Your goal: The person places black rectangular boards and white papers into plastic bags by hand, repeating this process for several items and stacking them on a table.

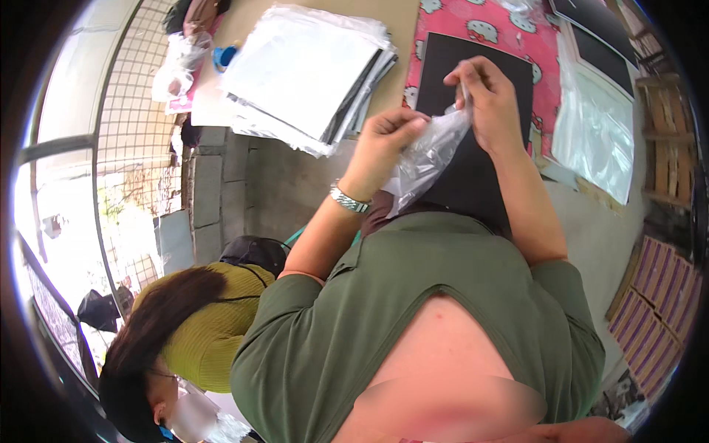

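In two hands (382, 144) (489, 100) — one bag (434, 153) (clear)

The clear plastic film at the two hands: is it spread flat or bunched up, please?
Bunched up: the clear plastic film shows creased, narrowing folds between the left hand and right hand.

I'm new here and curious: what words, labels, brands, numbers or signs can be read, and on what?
No text is readable.
Crinkled clear plastic wrapping: none visible.
Flat black rectangular board: no lettering visible.
Pink cartoon-print cover: pictures, no legible words.
Silver metal wristband: too small to tell.
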The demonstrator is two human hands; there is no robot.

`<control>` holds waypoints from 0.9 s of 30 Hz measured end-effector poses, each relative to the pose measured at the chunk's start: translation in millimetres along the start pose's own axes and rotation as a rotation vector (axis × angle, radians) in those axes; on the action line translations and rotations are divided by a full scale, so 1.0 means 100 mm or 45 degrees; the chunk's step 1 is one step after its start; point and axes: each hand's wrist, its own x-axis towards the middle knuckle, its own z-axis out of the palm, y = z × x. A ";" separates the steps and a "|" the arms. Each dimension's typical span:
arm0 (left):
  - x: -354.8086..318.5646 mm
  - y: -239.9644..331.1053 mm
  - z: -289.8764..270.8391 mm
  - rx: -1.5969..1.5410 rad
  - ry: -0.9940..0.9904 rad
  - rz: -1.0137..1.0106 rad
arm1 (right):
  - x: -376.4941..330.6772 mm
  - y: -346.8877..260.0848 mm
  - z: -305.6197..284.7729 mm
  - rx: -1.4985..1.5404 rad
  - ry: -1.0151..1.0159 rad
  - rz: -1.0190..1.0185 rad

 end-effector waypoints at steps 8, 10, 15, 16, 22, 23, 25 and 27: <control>0.09 0.11 0.01 -0.167 -0.052 0.282 | 0.00 0.07 -0.05 -0.092 -0.090 0.152; 0.06 0.12 0.04 0.096 -0.107 0.184 | 0.02 -0.01 0.04 -0.101 -0.091 0.158; 0.05 0.20 -0.01 0.316 -0.025 0.226 | 0.17 -0.04 -0.14 -0.323 0.224 -0.120; 0.04 0.22 -0.03 0.315 -0.023 0.198 | 0.17 -0.06 -0.19 -0.288 0.184 -0.078; 0.03 0.24 -0.01 0.193 0.011 0.272 | -0.05 -0.01 -0.08 -0.990 -0.361 -0.270; 0.03 0.24 -0.01 0.205 -0.001 0.312 | -0.01 0.00 -0.12 -0.866 -0.381 -0.111; 0.04 0.24 -0.01 0.230 -0.021 0.392 | 0.13 0.05 -0.24 -0.612 -0.415 0.202; 0.06 0.21 0.00 0.147 -0.011 0.363 | 0.17 0.07 -0.27 -0.490 -0.424 0.229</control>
